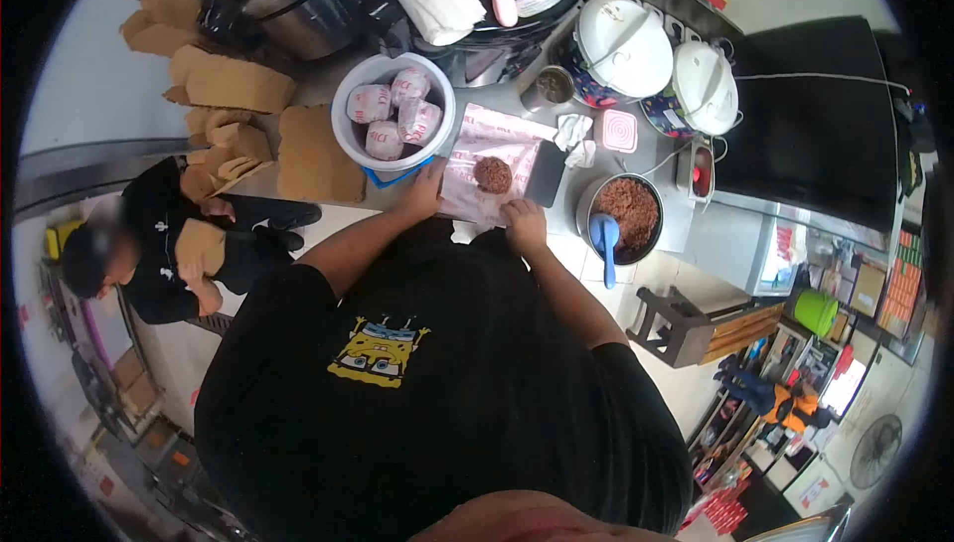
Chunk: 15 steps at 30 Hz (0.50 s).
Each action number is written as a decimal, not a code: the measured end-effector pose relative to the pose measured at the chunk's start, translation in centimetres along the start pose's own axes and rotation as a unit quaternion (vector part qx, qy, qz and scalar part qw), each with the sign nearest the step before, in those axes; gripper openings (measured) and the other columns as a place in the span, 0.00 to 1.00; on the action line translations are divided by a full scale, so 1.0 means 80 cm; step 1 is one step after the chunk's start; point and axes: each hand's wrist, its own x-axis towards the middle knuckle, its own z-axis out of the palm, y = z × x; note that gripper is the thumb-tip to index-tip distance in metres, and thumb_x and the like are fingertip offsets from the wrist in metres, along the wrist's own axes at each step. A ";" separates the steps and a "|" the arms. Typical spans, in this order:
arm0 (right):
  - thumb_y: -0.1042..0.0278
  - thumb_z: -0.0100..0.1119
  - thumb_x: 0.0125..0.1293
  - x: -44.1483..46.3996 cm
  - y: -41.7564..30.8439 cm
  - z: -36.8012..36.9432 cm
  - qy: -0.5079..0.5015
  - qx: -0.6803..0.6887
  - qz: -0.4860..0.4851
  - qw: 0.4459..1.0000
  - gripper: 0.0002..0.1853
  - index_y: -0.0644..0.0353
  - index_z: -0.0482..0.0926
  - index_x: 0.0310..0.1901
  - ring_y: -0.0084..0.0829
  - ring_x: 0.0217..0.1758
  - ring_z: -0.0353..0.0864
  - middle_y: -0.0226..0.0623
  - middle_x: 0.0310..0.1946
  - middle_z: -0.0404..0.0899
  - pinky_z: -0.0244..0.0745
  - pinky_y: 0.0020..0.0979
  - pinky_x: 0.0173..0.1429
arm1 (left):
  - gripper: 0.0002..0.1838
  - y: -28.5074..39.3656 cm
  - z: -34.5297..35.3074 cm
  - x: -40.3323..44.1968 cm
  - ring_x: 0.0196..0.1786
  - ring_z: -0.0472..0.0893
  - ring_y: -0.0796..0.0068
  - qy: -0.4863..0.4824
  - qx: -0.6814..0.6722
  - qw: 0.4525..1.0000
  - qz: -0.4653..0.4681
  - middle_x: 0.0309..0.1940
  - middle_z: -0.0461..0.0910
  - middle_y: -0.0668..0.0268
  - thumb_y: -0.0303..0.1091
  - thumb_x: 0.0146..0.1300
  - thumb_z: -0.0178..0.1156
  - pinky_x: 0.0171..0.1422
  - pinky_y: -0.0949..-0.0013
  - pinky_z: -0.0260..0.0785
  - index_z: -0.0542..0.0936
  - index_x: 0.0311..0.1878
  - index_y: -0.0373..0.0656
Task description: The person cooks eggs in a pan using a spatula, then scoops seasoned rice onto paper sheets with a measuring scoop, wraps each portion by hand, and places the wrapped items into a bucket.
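A sheet of pink-and-white printed wrapping paper lies flat on the counter in front of me. On it sits a round mound of reddish-brown rice. At the paper's left edge, my left hand has its fingers closed on the margin, beside the white bucket. My right hand pinches the near right edge, with fingers curled. A dark flat board shows from under the paper's right side. Several wrapped rice bundles fill the bucket.
A pot of brown rice with a blue scoop stands at right. Two white-lidded pots, a metal cup and a pink box are behind. Brown cardboard lies left, where another person holds a piece.
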 end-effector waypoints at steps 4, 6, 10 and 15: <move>0.78 0.58 0.53 -0.017 0.040 0.016 -0.023 0.072 0.019 0.997 0.18 0.54 0.87 0.46 0.45 0.55 0.85 0.38 0.47 0.88 0.78 0.46 0.60 | 0.42 0.007 -0.020 0.024 0.84 0.56 0.58 -0.074 0.261 0.896 0.352 0.82 0.59 0.66 0.36 0.53 0.72 0.84 0.42 0.49 0.70 0.75 0.55; 0.80 0.57 0.54 -0.022 0.049 0.021 -0.056 0.061 0.042 0.996 0.20 0.55 0.88 0.48 0.46 0.57 0.85 0.42 0.51 0.88 0.80 0.45 0.62 | 0.36 -0.015 -0.019 0.036 0.83 0.60 0.63 -0.210 0.335 0.829 0.395 0.78 0.67 0.67 0.35 0.56 0.70 0.82 0.42 0.50 0.75 0.71 0.55; 0.80 0.57 0.56 -0.027 0.048 0.002 -0.132 0.150 0.039 0.979 0.19 0.56 0.88 0.47 0.46 0.53 0.87 0.44 0.46 0.89 0.81 0.43 0.58 | 0.23 -0.041 -0.029 0.012 0.77 0.70 0.63 -0.210 0.293 0.828 0.429 0.66 0.81 0.72 0.34 0.63 0.64 0.80 0.47 0.57 0.82 0.63 0.55; 0.73 0.61 0.72 -0.025 0.042 0.007 -0.099 0.337 0.170 0.921 0.11 0.61 0.88 0.51 0.37 0.46 0.91 0.46 0.42 0.90 0.83 0.36 0.52 | 0.13 -0.028 -0.039 -0.023 0.49 0.87 0.53 -0.156 -0.023 0.956 0.248 0.43 0.89 0.56 0.38 0.72 0.61 0.56 0.56 0.76 0.86 0.52 0.42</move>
